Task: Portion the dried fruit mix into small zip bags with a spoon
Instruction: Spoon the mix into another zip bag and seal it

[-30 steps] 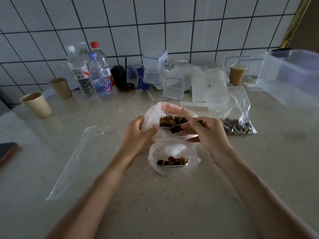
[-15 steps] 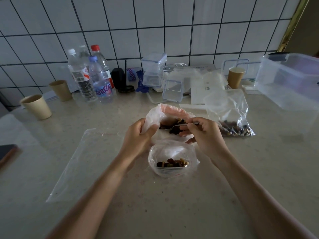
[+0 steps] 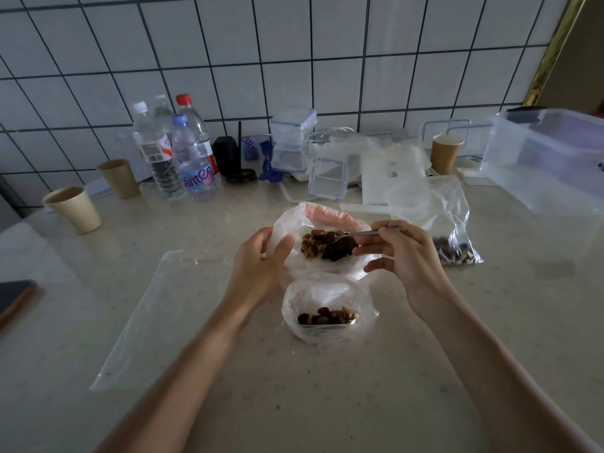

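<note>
1. Near the middle of the bench (image 3: 425, 371), the left hand (image 3: 258, 266) grips the left rim of a thin plastic bag (image 3: 327, 217), with the thumb curled over the edge so that the mouth stands open.
2. The right hand (image 3: 405, 256) pinches the handle of a metal spoon (image 3: 369, 233) between thumb and fingers; the other fingers are loosely curled below.
3. The bowl of the spoon is inside this bag, among the dried fruit mix (image 3: 327, 246), and it carries a dark heap of fruit.
4. Just in front of this bag, toward the near edge, stands a small zip bag (image 3: 327, 308) with its mouth open; a low layer of fruit lies on its bottom. It touches the bigger bag.
5. To the right, near the right hand, another zip bag (image 3: 447, 223) lies with some fruit in its lower corner.
6. To the left, a large flat clear bag (image 3: 157, 315) lies on the bench.
7. Along the far edge, by the tiled wall (image 3: 294, 60), stand plastic bottles (image 3: 176, 148); one blue label (image 3: 196, 181) shows letters like "anten", but I cannot read the whole word.
8. Paper cups (image 3: 75, 207) stand at the far left, and one more cup (image 3: 444, 152) at the far right, beside a big clear box (image 3: 549, 158).
9. Small clear containers (image 3: 291, 138) are stacked at the far middle.
</note>
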{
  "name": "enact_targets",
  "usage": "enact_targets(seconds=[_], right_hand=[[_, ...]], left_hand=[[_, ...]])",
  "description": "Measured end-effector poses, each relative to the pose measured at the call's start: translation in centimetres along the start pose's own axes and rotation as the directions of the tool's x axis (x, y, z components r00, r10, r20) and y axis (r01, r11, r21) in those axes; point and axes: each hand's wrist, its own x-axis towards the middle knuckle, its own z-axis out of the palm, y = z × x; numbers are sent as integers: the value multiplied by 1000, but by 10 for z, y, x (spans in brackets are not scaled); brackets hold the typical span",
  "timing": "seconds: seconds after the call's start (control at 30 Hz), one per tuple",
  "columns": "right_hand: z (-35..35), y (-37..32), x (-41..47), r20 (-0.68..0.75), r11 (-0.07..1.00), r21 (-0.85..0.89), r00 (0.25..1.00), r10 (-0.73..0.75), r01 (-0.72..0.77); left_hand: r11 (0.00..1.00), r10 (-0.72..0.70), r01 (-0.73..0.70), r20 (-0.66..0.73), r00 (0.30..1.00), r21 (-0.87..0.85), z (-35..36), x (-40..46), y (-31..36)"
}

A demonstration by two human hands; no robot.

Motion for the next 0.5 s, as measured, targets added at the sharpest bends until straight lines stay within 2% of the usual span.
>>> enact_targets(seconds=[0.2, 0.4, 0.5], right_hand=[[-7, -12, 0, -24, 996, 72, 999, -43, 44], [-13, -24, -1, -13, 984, 131, 993, -119, 119], [-16, -28, -3, 26, 983, 136, 991, -131, 126]], left_hand=[[941, 48, -22, -69, 996, 338, -8, 3, -3], [874, 246, -159, -135, 960, 459, -17, -11, 16], [912, 199, -166, -50, 979, 375, -22, -26, 24]])
